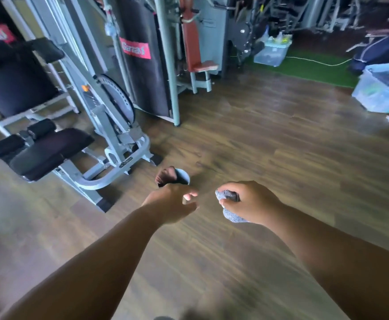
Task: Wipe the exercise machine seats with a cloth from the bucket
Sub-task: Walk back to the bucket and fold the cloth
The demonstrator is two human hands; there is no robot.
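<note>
While the whole head view is smeared with motion blur, the basics read fine: the right hand (250,202) has its fingers curled round a bunched grey cloth (231,210), knobbly like microfibre or terry, with a tail of it hanging out below the palm. The left hand (174,202) sits just beside it at about 9 o'clock, fingers loosely bent and, as far as the blur lets anyone tell, holding nothing. Right behind the left hand at 12 o'clock is the small round bucket (185,176) on the floor, pale rim, with a brownish-red rag (166,175) draped over its edge. The closest seat (50,151) is off at 10 o'clock from the hands, a black padded slab, smooth vinyl by the look of it, on a pale grey tube frame, with a matching black backrest (16,93) above it. A second red-brown seat (206,65) sits further back near 12 o'clock. The floor (269,146) is dark wood-look plank. So the cloth looks fetched and the wiping not started. Probably worth opening that wad out flat before it hits the pad, since a flat cloth covers more vinyl per pass, and then going in long overlapping strokes, edges and seams included. Can't tell if the cloth is wet.
</note>
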